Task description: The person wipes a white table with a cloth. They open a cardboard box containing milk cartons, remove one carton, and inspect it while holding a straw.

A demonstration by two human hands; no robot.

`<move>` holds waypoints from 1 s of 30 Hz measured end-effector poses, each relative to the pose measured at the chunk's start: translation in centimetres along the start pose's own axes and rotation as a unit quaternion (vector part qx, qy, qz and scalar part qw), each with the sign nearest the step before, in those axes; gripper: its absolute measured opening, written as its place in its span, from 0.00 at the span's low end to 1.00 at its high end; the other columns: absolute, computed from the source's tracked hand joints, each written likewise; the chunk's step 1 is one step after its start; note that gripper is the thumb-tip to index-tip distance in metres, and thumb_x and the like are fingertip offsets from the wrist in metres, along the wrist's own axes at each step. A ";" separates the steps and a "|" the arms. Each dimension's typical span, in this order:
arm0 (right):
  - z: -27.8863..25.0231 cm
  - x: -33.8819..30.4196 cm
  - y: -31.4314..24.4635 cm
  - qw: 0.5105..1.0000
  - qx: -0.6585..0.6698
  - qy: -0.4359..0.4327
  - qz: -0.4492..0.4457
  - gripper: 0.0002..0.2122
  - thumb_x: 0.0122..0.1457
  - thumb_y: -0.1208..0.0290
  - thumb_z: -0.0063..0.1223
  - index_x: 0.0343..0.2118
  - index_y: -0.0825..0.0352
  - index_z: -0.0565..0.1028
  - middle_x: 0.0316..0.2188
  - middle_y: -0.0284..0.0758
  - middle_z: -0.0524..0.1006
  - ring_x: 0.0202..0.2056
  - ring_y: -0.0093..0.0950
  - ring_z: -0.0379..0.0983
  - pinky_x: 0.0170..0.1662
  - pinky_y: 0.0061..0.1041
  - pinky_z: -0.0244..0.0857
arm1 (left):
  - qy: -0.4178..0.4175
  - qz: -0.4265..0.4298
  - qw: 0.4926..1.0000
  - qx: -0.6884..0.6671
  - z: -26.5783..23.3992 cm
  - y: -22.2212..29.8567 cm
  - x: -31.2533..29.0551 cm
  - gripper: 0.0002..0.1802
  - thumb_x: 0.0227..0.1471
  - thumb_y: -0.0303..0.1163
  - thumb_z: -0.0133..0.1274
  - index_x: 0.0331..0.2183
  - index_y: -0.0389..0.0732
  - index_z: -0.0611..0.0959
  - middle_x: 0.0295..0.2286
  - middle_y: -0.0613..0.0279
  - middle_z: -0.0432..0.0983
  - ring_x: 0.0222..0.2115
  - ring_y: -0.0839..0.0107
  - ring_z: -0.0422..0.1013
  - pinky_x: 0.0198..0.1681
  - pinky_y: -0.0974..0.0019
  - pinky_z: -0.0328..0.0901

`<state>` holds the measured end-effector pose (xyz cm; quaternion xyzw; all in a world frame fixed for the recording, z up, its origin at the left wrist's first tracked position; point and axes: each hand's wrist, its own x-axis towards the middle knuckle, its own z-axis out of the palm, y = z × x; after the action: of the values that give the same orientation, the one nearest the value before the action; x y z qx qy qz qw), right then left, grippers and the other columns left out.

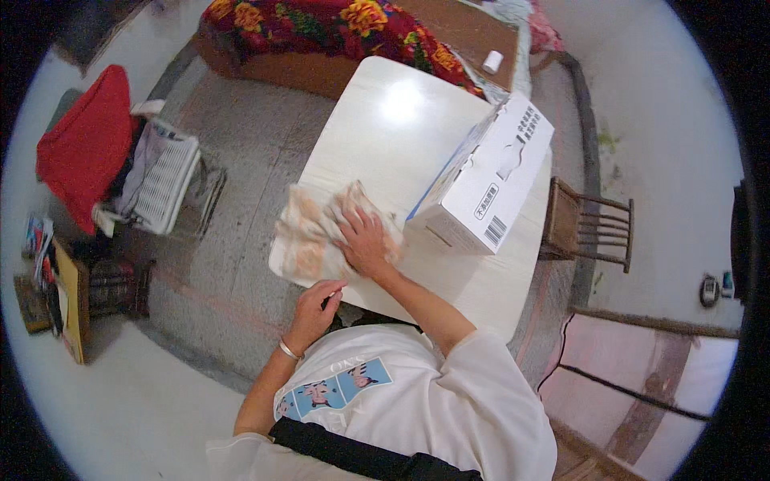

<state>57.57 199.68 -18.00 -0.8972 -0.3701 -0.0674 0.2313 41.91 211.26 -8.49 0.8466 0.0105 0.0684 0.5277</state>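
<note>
A crumpled cream cloth with orange-brown patches lies at the near left corner of a pale, glossy table, partly over its edge. My right hand rests flat on the cloth, its fingers spread. Closer to my body, my left hand is just off the table's near edge with its fingers curled closed. A small dark spot shows at those fingers; what they hold, if anything, I cannot make out. A light bracelet circles the left wrist.
A large white carton stands on the table's right side. Beyond its right edge is a wooden chair. At left are a white plastic basket and a red cloth. A floral red cover lies past the far end.
</note>
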 end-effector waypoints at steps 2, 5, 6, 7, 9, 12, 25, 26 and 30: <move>-2.5 -2.0 -0.6 1.000 -0.007 0.006 0.019 0.19 0.49 0.59 0.57 0.43 0.60 0.73 0.54 0.36 0.64 0.57 0.41 0.55 0.56 0.52 0.46 | -0.054 -0.009 0.998 -0.016 -1.9 0.3 2.5 0.11 0.49 0.24 0.51 0.38 0.36 0.80 0.34 0.51 0.76 0.34 0.58 0.73 0.39 0.64 0.67; -5.4 -4.9 -2.1 0.997 0.064 0.041 0.030 0.18 0.48 0.64 0.58 0.43 0.61 0.72 0.54 0.39 0.65 0.55 0.41 0.58 0.56 0.49 0.49 | -0.066 0.052 0.996 -0.003 -3.5 -1.6 4.3 0.11 0.50 0.24 0.51 0.38 0.36 0.80 0.33 0.51 0.76 0.34 0.58 0.73 0.39 0.64 0.67; -6.4 -5.5 -2.2 0.993 0.100 0.058 0.031 0.18 0.48 0.66 0.58 0.43 0.61 0.72 0.53 0.41 0.65 0.54 0.41 0.60 0.56 0.48 0.50 | -0.072 0.056 0.995 -0.028 -4.0 -1.8 5.0 0.11 0.49 0.24 0.50 0.38 0.36 0.80 0.32 0.52 0.77 0.34 0.59 0.74 0.38 0.64 0.67; -7.6 -6.0 -2.4 0.991 0.095 0.091 0.029 0.18 0.48 0.67 0.58 0.44 0.61 0.72 0.53 0.42 0.66 0.54 0.42 0.60 0.56 0.47 0.51 | -0.088 0.054 0.994 -0.035 -4.3 -1.6 5.7 0.12 0.50 0.24 0.50 0.39 0.36 0.80 0.32 0.52 0.77 0.34 0.59 0.74 0.39 0.64 0.67; -10.4 -6.5 -3.1 0.983 0.090 0.158 0.020 0.17 0.48 0.70 0.58 0.44 0.61 0.72 0.51 0.45 0.67 0.53 0.43 0.61 0.55 0.45 0.53 | -0.117 0.048 0.991 -0.044 -4.9 -1.2 7.2 0.12 0.50 0.24 0.50 0.39 0.36 0.80 0.33 0.52 0.77 0.35 0.61 0.74 0.39 0.64 0.67; -17.0 -4.4 -3.2 0.949 -0.092 0.293 0.075 0.20 0.48 0.68 0.58 0.46 0.61 0.71 0.51 0.46 0.66 0.54 0.44 0.59 0.57 0.46 0.49 | -0.164 0.037 0.981 -0.097 -3.9 -0.6 9.3 0.15 0.53 0.27 0.51 0.44 0.37 0.78 0.37 0.55 0.76 0.37 0.68 0.73 0.42 0.68 0.67; -20.3 -4.0 5.2 0.771 0.285 0.385 0.420 0.35 0.58 0.60 0.50 0.61 0.70 0.47 0.57 0.51 0.58 0.57 0.38 0.56 0.58 0.29 0.50 | -0.225 0.036 0.939 -0.257 9.1 5.9 20.7 0.34 0.57 0.43 0.46 0.59 0.36 0.57 0.51 0.45 0.65 0.49 0.65 0.65 0.52 0.67 0.59; -20.2 -4.1 5.4 0.770 0.302 0.385 0.409 0.34 0.59 0.61 0.49 0.61 0.71 0.47 0.57 0.50 0.58 0.57 0.38 0.57 0.58 0.29 0.51 | -0.209 0.030 0.947 -0.242 9.8 6.5 20.6 0.35 0.57 0.44 0.46 0.59 0.36 0.56 0.48 0.46 0.67 0.47 0.66 0.66 0.50 0.67 0.60; -20.5 -3.8 3.7 0.763 0.336 0.387 0.395 0.29 0.61 0.64 0.45 0.60 0.70 0.50 0.56 0.47 0.61 0.55 0.36 0.58 0.57 0.29 0.52 | -0.186 -0.002 0.967 -0.173 10.3 7.0 20.2 0.36 0.57 0.47 0.44 0.60 0.39 0.55 0.37 0.51 0.73 0.38 0.70 0.68 0.43 0.69 0.62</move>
<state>58.43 185.39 -2.32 -0.7264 0.1387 -0.1833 0.6476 62.79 200.75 -4.55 0.7400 -0.0979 -0.0901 0.6593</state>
